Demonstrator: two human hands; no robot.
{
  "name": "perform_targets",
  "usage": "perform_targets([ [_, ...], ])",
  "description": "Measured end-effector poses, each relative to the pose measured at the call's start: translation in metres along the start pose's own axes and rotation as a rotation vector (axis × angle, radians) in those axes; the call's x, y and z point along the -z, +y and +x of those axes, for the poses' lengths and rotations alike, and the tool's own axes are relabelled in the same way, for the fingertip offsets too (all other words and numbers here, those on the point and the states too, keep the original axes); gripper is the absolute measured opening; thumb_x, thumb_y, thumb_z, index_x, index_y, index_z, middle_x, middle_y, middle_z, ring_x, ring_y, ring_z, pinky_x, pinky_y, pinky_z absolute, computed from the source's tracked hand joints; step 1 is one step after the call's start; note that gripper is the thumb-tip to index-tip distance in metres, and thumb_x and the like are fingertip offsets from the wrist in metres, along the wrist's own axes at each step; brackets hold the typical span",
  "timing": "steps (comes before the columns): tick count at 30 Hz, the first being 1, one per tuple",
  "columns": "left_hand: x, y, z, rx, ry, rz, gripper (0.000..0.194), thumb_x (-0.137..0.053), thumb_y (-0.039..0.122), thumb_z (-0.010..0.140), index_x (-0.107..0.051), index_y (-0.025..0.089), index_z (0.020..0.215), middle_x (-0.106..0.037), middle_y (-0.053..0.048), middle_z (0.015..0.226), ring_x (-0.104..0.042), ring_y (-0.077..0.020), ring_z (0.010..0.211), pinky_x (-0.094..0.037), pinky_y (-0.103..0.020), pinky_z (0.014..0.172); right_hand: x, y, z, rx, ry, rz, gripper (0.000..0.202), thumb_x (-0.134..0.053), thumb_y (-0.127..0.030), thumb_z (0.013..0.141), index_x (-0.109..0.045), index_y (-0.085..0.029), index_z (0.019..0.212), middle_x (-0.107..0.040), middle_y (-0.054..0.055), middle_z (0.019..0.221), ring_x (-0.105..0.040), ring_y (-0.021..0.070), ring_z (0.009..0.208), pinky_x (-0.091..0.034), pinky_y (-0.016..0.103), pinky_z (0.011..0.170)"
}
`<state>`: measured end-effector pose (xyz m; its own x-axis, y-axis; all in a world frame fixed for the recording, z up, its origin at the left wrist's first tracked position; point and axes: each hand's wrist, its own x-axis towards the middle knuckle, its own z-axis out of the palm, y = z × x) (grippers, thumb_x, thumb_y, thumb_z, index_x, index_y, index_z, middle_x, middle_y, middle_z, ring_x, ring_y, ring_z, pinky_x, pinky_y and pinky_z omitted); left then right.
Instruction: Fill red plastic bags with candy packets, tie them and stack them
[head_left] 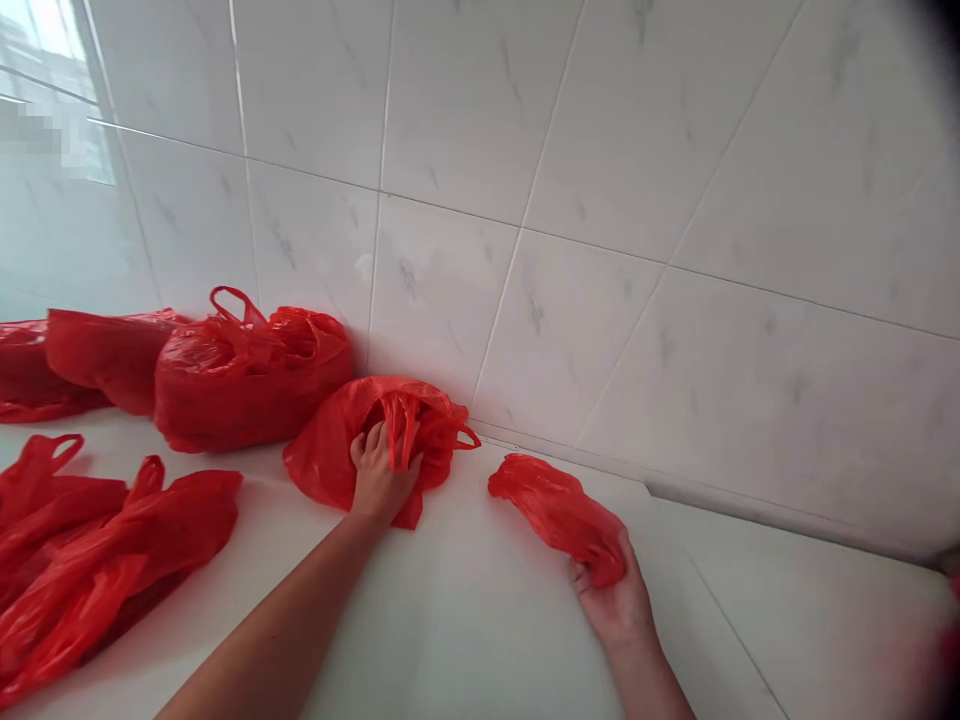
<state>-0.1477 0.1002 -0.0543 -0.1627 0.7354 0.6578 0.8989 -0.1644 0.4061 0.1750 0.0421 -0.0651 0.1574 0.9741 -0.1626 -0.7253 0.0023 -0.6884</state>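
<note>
My left hand (381,485) reaches into the mouth of a full red plastic bag (322,455) by the wall, touching it. Its fingers are spread over the bunched plastic, their tips partly hidden, and a bag handle (403,430) hangs across them. To the right, my right hand (619,600) is closed around one end of a loose, crumpled red plastic bag (551,500). That bag stretches from the palm toward the wall, just above the white surface (480,620). What lies inside the full bag is hidden.
A larger filled red bag (247,400) stands left of the left hand. More red bags (120,355) line the wall beyond it. Loose red bags (112,560) lie at the near left. A tiled wall (450,280) closes off the back.
</note>
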Motion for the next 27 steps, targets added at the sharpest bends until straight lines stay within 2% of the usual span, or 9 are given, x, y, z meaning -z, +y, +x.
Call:
perform_targets([
  [4,0.015,0.041,-0.026,-0.244,-0.107,-0.102,0.040,-0.050,0.028,0.088,-0.054,0.024,0.128,-0.050,-0.015,0.137,-0.042,-0.0340,0.124,-0.023,-0.055,0.105,0.004,0.000,-0.027,0.012,-0.024,-0.050,0.029,-0.065,-0.047,0.079,-0.064,-0.027,0.099,-0.070,-0.004,0.088,-0.062,0.0112,0.068,-0.050,0.021,0.052],
  [8,0.030,0.096,-0.057,-0.526,-0.313,-0.357,0.067,-0.075,0.025,0.069,-0.051,0.033,0.131,-0.045,-0.007,0.145,-0.038,-0.0298,0.132,-0.026,-0.045,0.109,0.004,-0.001,-0.058,-0.046,-0.033,-0.106,0.032,-0.064,-0.045,0.081,-0.064,-0.025,0.107,-0.071,0.000,0.090,-0.064,0.0142,0.071,-0.050,0.024,0.056],
  [10,0.034,0.122,-0.069,-0.407,-0.465,-0.713,0.064,-0.076,0.018,0.064,-0.058,0.033,0.124,-0.047,-0.005,0.143,-0.038,-0.0303,0.132,-0.023,-0.048,0.110,0.003,-0.007,-0.072,-0.077,-0.084,-0.138,0.036,-0.061,-0.047,0.083,-0.063,-0.025,0.111,-0.071,0.002,0.096,-0.064,0.0160,0.078,-0.051,0.026,0.060],
  [12,0.034,0.141,-0.077,-0.147,-0.564,-1.010,0.039,-0.071,0.018,0.069,-0.068,0.029,0.106,-0.064,-0.008,0.123,-0.052,-0.0301,0.117,-0.032,-0.048,0.104,0.002,-0.018,-0.083,-0.067,-0.149,-0.113,0.042,-0.054,-0.056,0.085,-0.064,-0.023,0.110,-0.070,0.004,0.099,-0.064,0.0175,0.081,-0.051,0.028,0.064],
  [14,0.034,0.154,-0.081,0.089,-0.573,-1.115,0.015,-0.062,0.026,0.077,-0.069,0.023,0.089,-0.071,-0.008,0.090,-0.063,-0.0268,0.089,-0.046,-0.044,0.085,0.000,-0.029,-0.090,-0.005,-0.187,-0.091,0.052,-0.047,-0.064,0.084,-0.064,-0.022,0.110,-0.068,0.005,0.098,-0.062,0.0173,0.079,-0.051,0.029,0.065],
  [16,0.037,0.159,-0.082,0.252,-0.571,-1.190,0.018,-0.054,0.033,0.083,-0.065,0.019,0.086,-0.068,-0.006,0.077,-0.064,-0.0232,0.072,-0.051,-0.038,0.070,-0.001,-0.034,-0.095,0.079,-0.161,-0.211,0.055,-0.047,-0.065,0.083,-0.061,-0.023,0.115,-0.066,0.006,0.099,-0.061,0.0167,0.078,-0.050,0.029,0.065],
  [22,0.059,0.163,-0.080,0.528,-0.698,-1.543,0.034,-0.055,0.045,0.083,-0.060,0.017,0.102,-0.069,-0.011,0.096,-0.066,-0.0232,0.085,-0.052,-0.037,0.077,-0.011,0.002,-0.106,0.364,-0.006,-0.817,0.063,-0.066,-0.051,0.074,-0.046,-0.026,0.128,-0.058,0.008,0.118,-0.058,0.0223,0.100,-0.051,0.034,0.079],
  [24,0.061,0.163,-0.081,0.568,-0.737,-1.626,0.037,-0.055,0.049,0.084,-0.062,0.016,0.099,-0.069,-0.012,0.094,-0.066,-0.0241,0.087,-0.051,-0.038,0.081,-0.012,0.013,-0.106,0.364,-0.029,-0.886,0.052,-0.066,-0.046,0.073,-0.052,-0.023,0.118,-0.061,0.006,0.106,-0.060,0.0209,0.089,-0.051,0.031,0.070],
  [27,0.054,0.156,-0.079,0.627,-0.703,-1.710,0.037,-0.057,0.051,0.082,-0.063,0.016,0.094,-0.069,-0.010,0.094,-0.065,-0.0238,0.089,-0.051,-0.037,0.081,-0.005,0.012,-0.101,0.321,-0.059,-0.962,0.027,-0.058,-0.046,0.078,-0.059,-0.019,0.081,-0.059,0.001,0.071,-0.054,0.0162,0.062,-0.046,0.027,0.056],
])
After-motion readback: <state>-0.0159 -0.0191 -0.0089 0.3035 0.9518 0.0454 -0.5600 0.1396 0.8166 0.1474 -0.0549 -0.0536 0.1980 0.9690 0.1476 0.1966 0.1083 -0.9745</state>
